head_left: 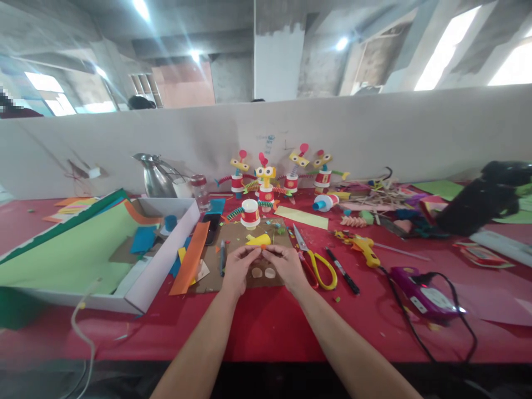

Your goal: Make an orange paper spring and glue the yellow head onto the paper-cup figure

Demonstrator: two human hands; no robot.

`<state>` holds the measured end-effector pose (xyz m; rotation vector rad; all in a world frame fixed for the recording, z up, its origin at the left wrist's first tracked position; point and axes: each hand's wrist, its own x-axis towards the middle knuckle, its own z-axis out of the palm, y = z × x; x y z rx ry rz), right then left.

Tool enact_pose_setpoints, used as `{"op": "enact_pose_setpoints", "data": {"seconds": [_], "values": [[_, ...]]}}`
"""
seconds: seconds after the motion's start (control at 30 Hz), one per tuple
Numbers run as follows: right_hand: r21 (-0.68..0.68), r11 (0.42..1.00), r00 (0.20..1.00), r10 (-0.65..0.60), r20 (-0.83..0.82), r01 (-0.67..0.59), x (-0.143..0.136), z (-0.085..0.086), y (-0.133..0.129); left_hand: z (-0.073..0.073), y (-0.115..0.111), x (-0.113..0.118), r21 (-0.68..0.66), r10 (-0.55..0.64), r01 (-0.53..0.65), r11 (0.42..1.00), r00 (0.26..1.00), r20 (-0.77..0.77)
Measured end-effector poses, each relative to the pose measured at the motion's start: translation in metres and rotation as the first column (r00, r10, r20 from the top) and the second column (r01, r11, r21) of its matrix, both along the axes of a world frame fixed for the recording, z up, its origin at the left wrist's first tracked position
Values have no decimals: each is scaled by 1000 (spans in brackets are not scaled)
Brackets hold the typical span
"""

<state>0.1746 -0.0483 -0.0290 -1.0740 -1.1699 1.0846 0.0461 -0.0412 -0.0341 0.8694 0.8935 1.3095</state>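
Note:
Over the brown board [208,282], my left hand [241,266] and my right hand [286,265] meet fingertip to fingertip. Both are closed in a pinch on a small orange piece [263,247], perhaps paper; the fingers hide most of it. Just beyond them lies a yellow paper roll [261,239]. Two pale round discs [270,273] rest on the board between my wrists. Farther back stands a red and white paper cup [250,215] with coiled green paper arms. A blue pen [222,257] lies left of my left hand, and yellow-handled scissors [322,271] lie right of my right hand.
Several finished cup figures [266,191] stand by the white partition [199,130]. Left are a white box [158,282] of coloured paper and a metal jug [155,177]. Right are a black marker [343,271], a yellow glue gun [366,250] and a purple power strip [424,293] with cables.

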Motion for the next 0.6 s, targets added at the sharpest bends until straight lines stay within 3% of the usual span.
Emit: {"op": "enact_pose_setpoints", "data": {"seconds": [0.2, 0.43, 0.6], "values": [[-12, 1000, 1000, 14, 20, -14, 1, 0, 0, 0, 0, -1, 43, 23, -18, 999, 994, -109], [-42, 997, 992, 62, -110, -67, -3, -6, 2, -2, 2, 0, 71, 113, -106, 992, 988, -101], [-65, 996, 989, 45, -139, -55, -3, -2, 0, -1, 3, -1, 35, 47, -47, 998, 999, -16]]}}
